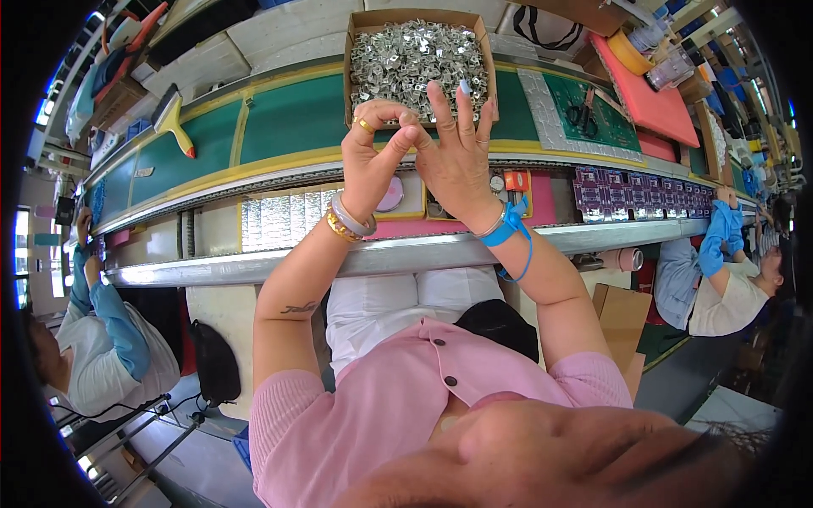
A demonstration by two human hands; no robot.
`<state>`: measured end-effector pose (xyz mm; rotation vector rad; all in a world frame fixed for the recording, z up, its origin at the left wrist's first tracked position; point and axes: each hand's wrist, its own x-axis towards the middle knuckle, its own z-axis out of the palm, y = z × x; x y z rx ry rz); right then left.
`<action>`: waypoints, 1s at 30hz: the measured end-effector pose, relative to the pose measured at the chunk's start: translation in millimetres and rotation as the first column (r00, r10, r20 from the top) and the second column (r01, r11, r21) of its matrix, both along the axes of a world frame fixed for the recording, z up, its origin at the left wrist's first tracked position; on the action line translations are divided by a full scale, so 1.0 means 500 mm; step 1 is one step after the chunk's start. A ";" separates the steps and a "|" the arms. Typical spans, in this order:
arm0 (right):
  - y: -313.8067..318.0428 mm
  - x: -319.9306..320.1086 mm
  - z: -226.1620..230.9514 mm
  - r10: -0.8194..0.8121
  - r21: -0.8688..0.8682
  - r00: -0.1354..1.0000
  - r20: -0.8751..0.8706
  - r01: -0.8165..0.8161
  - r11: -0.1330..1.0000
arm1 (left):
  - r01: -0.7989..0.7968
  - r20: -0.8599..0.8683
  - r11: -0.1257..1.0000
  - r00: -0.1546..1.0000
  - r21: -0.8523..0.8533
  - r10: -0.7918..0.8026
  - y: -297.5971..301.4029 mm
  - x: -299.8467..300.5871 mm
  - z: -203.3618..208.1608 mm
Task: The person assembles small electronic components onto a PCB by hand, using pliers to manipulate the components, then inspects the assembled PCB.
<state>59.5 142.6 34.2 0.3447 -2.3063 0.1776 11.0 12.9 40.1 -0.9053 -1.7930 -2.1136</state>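
Note:
Over the near side of a cardboard box filled with small shiny metal pieces, my two hands meet at the fingertips. My left hand is closed, thumb and forefinger pinched together. Against that pinch, my right hand brings its thumb and forefinger together, while its other fingers spread upward. Anything between the fingertips is too small or hidden to make out. A blue strap with a cord circles my right wrist.
Metal rails cross before me. Purple circuit boards line up at right; black scissors lie on a green board beyond. A yellow-handled brush rests at left. Co-workers sit left and right.

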 end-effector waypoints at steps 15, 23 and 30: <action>0.003 -0.005 -0.002 0.003 0.050 1.000 0.007 -0.003 0.999 | -0.045 -0.142 0.997 0.989 -0.060 0.036 -0.003 0.003 0.015; 0.012 0.005 0.023 0.021 -0.035 0.999 0.033 -0.019 0.999 | -0.073 -0.181 0.994 0.982 -0.075 0.058 -0.002 -0.001 0.015; 0.145 0.142 0.123 0.080 -0.660 0.991 -0.109 -0.132 0.740 | -0.147 -0.399 0.933 0.917 -0.327 0.005 -0.003 0.017 0.024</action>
